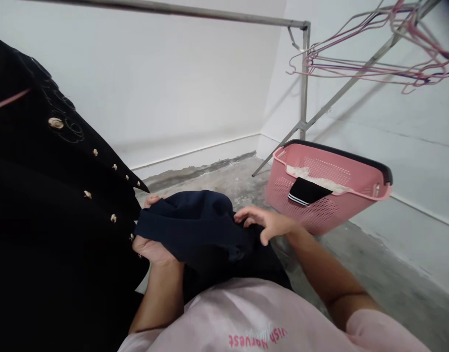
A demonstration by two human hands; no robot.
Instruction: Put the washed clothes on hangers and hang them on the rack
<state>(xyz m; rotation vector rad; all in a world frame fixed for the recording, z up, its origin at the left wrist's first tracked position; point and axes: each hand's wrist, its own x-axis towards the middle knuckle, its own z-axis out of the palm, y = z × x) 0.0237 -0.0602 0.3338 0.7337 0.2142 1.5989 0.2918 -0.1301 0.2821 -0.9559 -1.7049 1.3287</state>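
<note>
Gripping the navy garment (195, 227) from beneath with the left hand (151, 247), fingers curled. Resting the right hand (268, 222) on top, fingers loosely spread, left of the pink basket (356, 176).

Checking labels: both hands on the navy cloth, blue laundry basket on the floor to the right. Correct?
Not quite: the laundry basket is pink, not blue, as the head view shows. The left hand and right hand are on the navy cloth, with the basket on the floor to the right.
</note>
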